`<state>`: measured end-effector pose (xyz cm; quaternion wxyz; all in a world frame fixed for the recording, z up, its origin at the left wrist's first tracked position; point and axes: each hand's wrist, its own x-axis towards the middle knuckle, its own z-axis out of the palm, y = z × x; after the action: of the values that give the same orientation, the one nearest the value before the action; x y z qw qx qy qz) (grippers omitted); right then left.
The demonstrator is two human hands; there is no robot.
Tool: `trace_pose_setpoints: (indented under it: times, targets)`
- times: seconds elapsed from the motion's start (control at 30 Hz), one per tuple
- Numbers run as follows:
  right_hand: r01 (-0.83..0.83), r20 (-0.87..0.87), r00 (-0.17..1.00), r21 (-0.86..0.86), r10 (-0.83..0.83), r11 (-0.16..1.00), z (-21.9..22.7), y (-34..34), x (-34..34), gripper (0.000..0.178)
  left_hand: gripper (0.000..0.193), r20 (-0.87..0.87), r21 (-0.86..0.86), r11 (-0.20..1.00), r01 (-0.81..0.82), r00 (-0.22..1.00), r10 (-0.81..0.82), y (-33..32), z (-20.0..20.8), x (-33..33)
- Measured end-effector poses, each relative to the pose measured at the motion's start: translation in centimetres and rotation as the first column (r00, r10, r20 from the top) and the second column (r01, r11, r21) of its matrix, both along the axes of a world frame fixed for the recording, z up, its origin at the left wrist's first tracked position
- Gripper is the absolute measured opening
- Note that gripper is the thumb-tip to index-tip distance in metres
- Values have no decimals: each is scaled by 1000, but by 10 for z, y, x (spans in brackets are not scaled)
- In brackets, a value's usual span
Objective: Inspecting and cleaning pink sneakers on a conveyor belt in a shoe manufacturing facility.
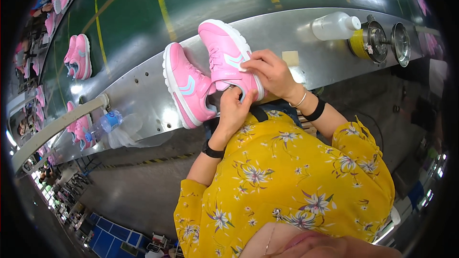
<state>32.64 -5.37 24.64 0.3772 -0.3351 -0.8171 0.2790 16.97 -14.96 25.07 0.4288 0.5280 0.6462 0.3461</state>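
worked shoe (224,57): pink, on the metal bench (148,81) near the body, toe pointing away, which leaves its teal stripe (233,60) facing the right hand (272,74).
left hand (234,110): fingers clamped on the heel collar, likely to steady the shoe.
right hand: thumb and forefinger pinched together on a white scrap (243,69) by the stripe; cloth or pad, too small to tell.
mate shoe (186,86): just left, handy as a pair.
white bottle (332,26): off right, probably parked clear of the elbows.

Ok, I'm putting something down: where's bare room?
On the silver metal bench: between the right pink shoe and translucent white bottle, beyond the cream square; also between left pink shoe and crumpled clear plastic. Crowded around left hand and right hand.
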Motion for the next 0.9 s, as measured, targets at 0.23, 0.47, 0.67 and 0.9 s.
trace_pose_setpoints:
  times: [0.23, 0.47, 0.67, 0.9]
  targets:
    - [-25, 41, 999, 29, 24, 999, 9, -3, -3, 24, 39, -57, 16, 1000, 15, 998, -14, -1, 2, 1]
    - [128, 95, 987, 34, -131, 991, -1, 13, 11, 24, 40, -57, 29, 999, 22, 998, -21, 0, 0, -1]
    - [47, 64, 997, 30, -49, 998, -1, 7, 2, 26, 42, -68, 10, 1000, 14, 998, -13, -1, 1, 0]
    - [-5, 46, 999, 51, 2, 999, 8, 0, -6, 26, 43, -71, 29, 1000, -5, 997, 7, -2, -3, 0]
